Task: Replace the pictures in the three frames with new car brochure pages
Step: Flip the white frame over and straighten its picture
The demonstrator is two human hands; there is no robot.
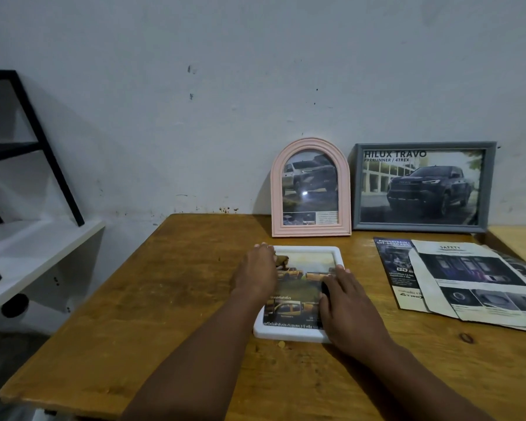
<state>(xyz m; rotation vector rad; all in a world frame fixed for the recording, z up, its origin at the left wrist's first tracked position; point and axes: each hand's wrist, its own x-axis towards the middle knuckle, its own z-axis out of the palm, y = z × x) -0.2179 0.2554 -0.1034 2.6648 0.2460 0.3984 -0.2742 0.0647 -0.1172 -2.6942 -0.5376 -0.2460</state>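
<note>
A white rectangular frame (pixel 308 249) lies flat on the wooden table (pixel 164 299), holding a brochure page (pixel 295 296) with yellow trucks. My left hand (pixel 255 273) rests on the frame's left edge, its fingers over the far left corner. Flat on the page's right side lies my right hand (pixel 346 308), fingers straight. A pink arched frame (pixel 310 189) with a pickup picture leans against the wall behind. To its right leans a grey frame (pixel 421 186) showing a dark truck.
Loose brochure pages (pixel 468 281) lie spread on the table's right side. A white shelf (pixel 28 253) with a black metal stand (pixel 43 141) stands to the left. The wall runs close behind the frames. A small crumb (pixel 281 344) lies by the white frame's near edge.
</note>
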